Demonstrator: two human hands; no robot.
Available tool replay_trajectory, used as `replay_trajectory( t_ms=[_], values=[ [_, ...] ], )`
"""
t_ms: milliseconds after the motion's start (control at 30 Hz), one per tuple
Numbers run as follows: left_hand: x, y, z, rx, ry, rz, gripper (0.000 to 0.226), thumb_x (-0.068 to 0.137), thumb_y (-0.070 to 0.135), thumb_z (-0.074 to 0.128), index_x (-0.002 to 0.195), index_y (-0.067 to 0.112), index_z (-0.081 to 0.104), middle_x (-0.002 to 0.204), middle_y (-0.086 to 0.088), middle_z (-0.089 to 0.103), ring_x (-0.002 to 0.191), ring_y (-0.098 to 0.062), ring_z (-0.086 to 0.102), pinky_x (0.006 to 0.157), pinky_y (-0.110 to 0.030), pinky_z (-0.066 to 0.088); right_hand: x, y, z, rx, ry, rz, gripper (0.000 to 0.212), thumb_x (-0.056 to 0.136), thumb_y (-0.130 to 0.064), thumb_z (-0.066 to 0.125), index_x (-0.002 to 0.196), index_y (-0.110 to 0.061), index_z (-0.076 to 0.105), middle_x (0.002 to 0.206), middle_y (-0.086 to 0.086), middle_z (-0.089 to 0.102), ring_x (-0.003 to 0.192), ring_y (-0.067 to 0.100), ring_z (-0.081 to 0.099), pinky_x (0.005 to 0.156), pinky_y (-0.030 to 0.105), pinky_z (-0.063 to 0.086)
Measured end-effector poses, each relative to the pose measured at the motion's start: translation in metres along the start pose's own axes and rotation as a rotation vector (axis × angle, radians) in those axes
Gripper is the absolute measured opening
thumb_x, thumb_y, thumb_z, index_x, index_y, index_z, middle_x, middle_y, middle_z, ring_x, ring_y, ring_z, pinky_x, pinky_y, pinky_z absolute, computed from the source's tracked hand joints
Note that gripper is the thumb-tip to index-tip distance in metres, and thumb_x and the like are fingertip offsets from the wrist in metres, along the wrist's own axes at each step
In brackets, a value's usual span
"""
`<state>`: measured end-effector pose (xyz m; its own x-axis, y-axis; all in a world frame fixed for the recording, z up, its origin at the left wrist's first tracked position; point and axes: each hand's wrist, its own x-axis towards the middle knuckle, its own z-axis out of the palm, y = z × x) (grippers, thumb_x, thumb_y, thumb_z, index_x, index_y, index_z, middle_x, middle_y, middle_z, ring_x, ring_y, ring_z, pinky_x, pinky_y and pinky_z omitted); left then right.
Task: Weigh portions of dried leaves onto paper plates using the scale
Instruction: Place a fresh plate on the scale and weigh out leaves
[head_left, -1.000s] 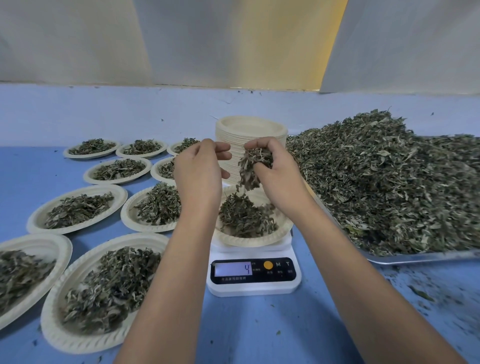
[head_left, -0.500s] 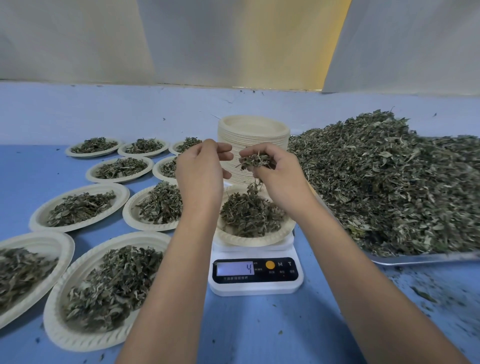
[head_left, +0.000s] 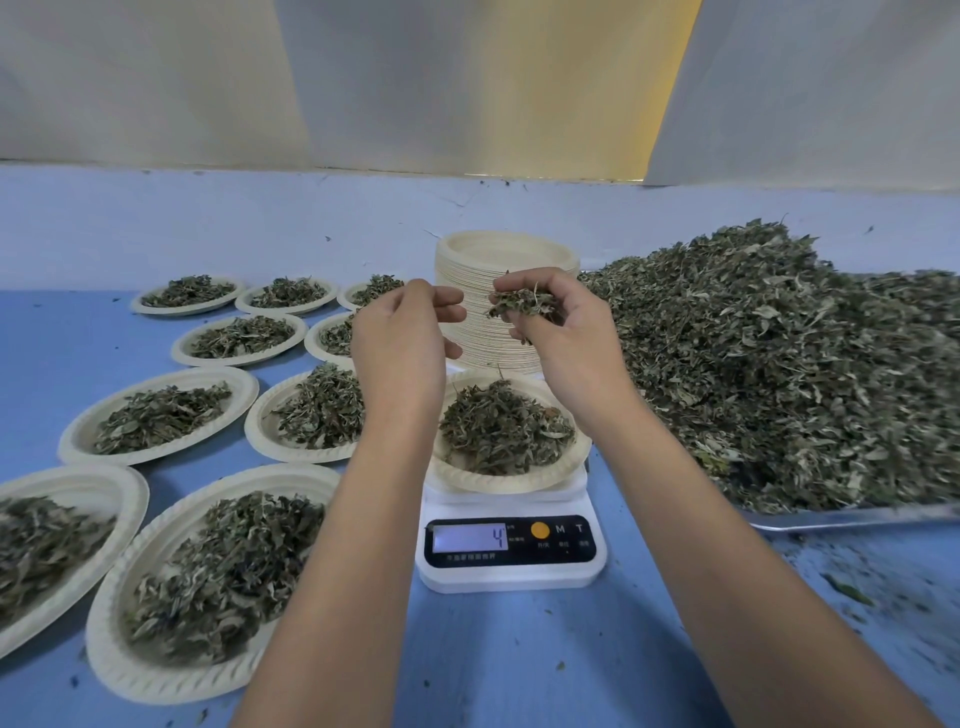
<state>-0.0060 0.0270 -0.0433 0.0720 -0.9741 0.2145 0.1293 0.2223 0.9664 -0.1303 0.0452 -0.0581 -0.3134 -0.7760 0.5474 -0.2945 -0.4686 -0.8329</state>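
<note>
One scale (head_left: 511, 571) stands on the blue table (head_left: 519, 649), its display reading 4. One paper plate (head_left: 498, 486) sits on top of it with a mound of dried leaves (head_left: 504, 431).

To the left of the scale lie nine more filled plates (head_left: 150, 686): two nearest the camera, two level with the scale, two further back and three in the farthest row. Just behind the scale is one tall stack of empty plates (head_left: 506, 260). To the right of it is one metal tray (head_left: 852, 517) bearing a large heap of leaves (head_left: 779, 364). Loose bits are scattered on the table in front of the tray.

Both forearms reach forward, one on each side of the scale, and the two hands are raised above its plate, in front of the stack.

The right hand (head_left: 566, 332) has its fingers curled round a small clump of leaves (head_left: 519, 306), held well above the plate.

The left hand (head_left: 400, 343) shows its back to the camera. Its fingers are loosely bent and point at the right hand without touching it. Nothing shows in them.
</note>
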Motion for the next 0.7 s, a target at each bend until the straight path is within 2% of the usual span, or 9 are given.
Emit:
replay_trajectory(
  t_ms=[133,200,400,533,600,700],
  values=[
    [-0.0004,0.0000,-0.0002,0.005,0.002,-0.001,0.031,0.091,0.017,0.042,0.078,0.014,0.070,0.074,0.001,0.070,0.039,-0.008,0.046,0.052,-0.025,0.035,-0.0009,0.0009,0.0002,0.034,-0.031,0.005,0.035,0.086,0.011,0.052,0.091,-0.022,0.064,0.097,-0.008,0.065,0.087,0.009,0.062,0.074,0.019,0.048],
    [-0.0003,0.0005,-0.0005,0.004,0.005,-0.004,0.031,0.090,0.017,0.042,0.078,0.013,0.070,0.073,0.002,0.070,0.039,-0.008,0.046,0.052,-0.025,0.035,-0.0014,0.0009,0.0004,0.039,-0.038,0.012,0.035,0.087,0.011,0.051,0.091,-0.022,0.063,0.099,-0.007,0.065,0.085,0.010,0.064,0.072,0.019,0.047],
    [-0.0009,0.0003,-0.0003,-0.002,0.005,-0.008,0.031,0.092,0.018,0.042,0.078,0.013,0.069,0.073,0.001,0.070,0.039,-0.008,0.046,0.051,-0.025,0.035,-0.0026,0.0024,0.0010,0.007,-0.064,0.027,0.028,0.089,0.007,0.053,0.095,-0.019,0.062,0.101,-0.011,0.064,0.092,0.012,0.067,0.076,0.020,0.048],
    [-0.0013,0.0000,-0.0008,-0.007,-0.006,-0.008,0.031,0.092,0.018,0.042,0.078,0.012,0.069,0.074,0.001,0.070,0.039,-0.009,0.046,0.050,-0.023,0.034,-0.0044,0.0025,0.0004,-0.064,-0.093,0.029,0.023,0.090,0.001,0.056,0.098,-0.019,0.064,0.096,-0.013,0.065,0.091,0.003,0.062,0.074,0.014,0.040],
    [-0.0009,0.0000,-0.0014,-0.001,-0.004,-0.009,0.031,0.092,0.018,0.042,0.079,0.012,0.070,0.073,0.002,0.070,0.040,-0.008,0.046,0.051,-0.023,0.035,-0.0041,0.0027,0.0003,-0.064,-0.099,0.039,0.021,0.091,0.000,0.055,0.100,-0.017,0.064,0.101,-0.009,0.065,0.102,0.010,0.062,0.078,0.016,0.040],
    [-0.0005,-0.0004,-0.0017,0.003,-0.001,-0.011,0.031,0.092,0.018,0.042,0.080,0.013,0.070,0.072,0.003,0.069,0.040,-0.008,0.046,0.051,-0.023,0.035,-0.0042,0.0016,0.0016,-0.002,-0.107,0.070,0.018,0.094,-0.001,0.053,0.103,-0.013,0.063,0.106,0.002,0.067,0.099,0.012,0.066,0.083,0.019,0.049]
  ],
)
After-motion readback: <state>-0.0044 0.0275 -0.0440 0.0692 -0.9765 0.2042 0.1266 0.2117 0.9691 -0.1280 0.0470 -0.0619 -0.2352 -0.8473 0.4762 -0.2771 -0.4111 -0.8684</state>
